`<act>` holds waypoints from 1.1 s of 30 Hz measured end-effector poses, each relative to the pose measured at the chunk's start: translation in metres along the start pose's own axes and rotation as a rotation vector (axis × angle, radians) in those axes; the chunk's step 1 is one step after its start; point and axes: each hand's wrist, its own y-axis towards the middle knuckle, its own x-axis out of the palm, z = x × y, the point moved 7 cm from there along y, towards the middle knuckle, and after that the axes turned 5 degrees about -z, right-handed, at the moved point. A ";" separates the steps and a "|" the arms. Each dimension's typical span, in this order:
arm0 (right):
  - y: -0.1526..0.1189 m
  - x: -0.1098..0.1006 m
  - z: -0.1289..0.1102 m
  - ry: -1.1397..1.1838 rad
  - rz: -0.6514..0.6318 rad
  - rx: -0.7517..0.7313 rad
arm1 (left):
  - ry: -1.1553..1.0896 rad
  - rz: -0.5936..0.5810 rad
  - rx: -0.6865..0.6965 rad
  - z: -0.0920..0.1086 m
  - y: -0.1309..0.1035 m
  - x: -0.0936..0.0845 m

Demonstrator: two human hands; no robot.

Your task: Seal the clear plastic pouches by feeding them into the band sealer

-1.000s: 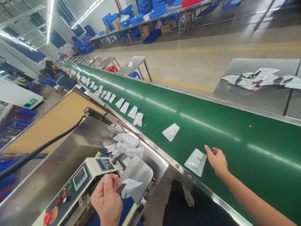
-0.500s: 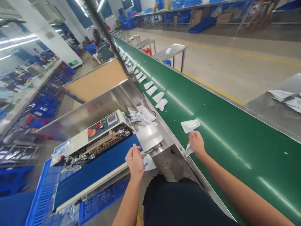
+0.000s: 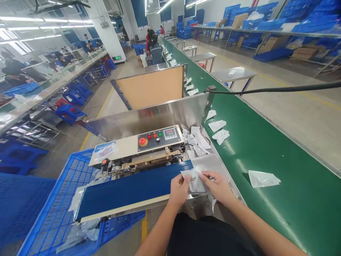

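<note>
Factory hall, long and brightly lit. A green conveyor (image 3: 266, 156) runs from my right side away toward the far wall. All positions below are given relative to the sealer (image 3: 149, 149), the bench machine directly in front of me.

Sealer: beige body, with a control panel (image 3: 159, 137) on top carrying a red button, smaller buttons and a digital readout. A blue belt (image 3: 128, 188) runs along its near side. A blue crate (image 3: 53, 213) sits below and to the left of it. A steel guard (image 3: 149, 115) stands upright behind it, with a tan board (image 3: 153, 87) further back.

Hands: both meet at the right end of the sealer's belt. My left hand (image 3: 179, 190) pinches the left edge of a pouch (image 3: 194, 179); my right hand (image 3: 218, 186) pinches its right edge. Both grips are closed on the pouch, fingers on top. The pouch is white and lies roughly flat, just above the belt end. I cannot tell whether it touches the belt.

Surroundings: a loose heap (image 3: 195, 140) of similar pouches lies right of the panel. On the conveyor right of the sealer lies a single pouch (image 3: 262, 179). More pouches (image 3: 218, 131) lie further along. A black cable (image 3: 274, 89) crosses above the conveyor. A person (image 3: 156, 51) sits at a station well beyond the board.
</note>
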 end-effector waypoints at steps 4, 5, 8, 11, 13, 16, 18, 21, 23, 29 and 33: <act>0.012 -0.019 0.022 0.062 0.145 0.224 | -0.051 0.032 0.024 -0.012 0.012 0.020; 0.014 -0.024 0.028 0.091 0.174 0.270 | -0.096 0.035 0.016 -0.015 0.015 0.027; 0.027 -0.034 0.043 0.142 0.151 0.335 | -0.147 0.046 -0.041 -0.025 0.023 0.039; 0.045 -0.043 0.050 0.073 0.028 0.335 | -0.129 0.163 -0.138 -0.037 0.034 0.033; 0.057 -0.050 0.052 0.029 0.007 0.335 | -0.148 0.241 -0.202 -0.043 0.046 0.026; 0.077 -0.055 0.051 0.068 0.028 0.343 | -0.201 0.284 -0.248 -0.045 0.067 0.024; 0.090 -0.054 0.048 0.109 0.035 0.356 | -0.234 0.293 -0.267 -0.044 0.078 0.024; 0.106 -0.050 0.044 0.109 0.021 0.377 | -0.266 0.314 -0.278 -0.040 0.084 0.019; 0.114 -0.046 0.042 0.083 0.002 0.387 | -0.272 0.336 -0.274 -0.037 0.084 0.012; 0.126 -0.007 0.027 -0.010 -0.106 0.423 | -0.253 0.412 -0.231 -0.023 0.080 -0.022; 0.123 0.022 0.013 -0.102 -0.141 0.418 | -0.212 0.479 -0.178 -0.009 0.065 -0.058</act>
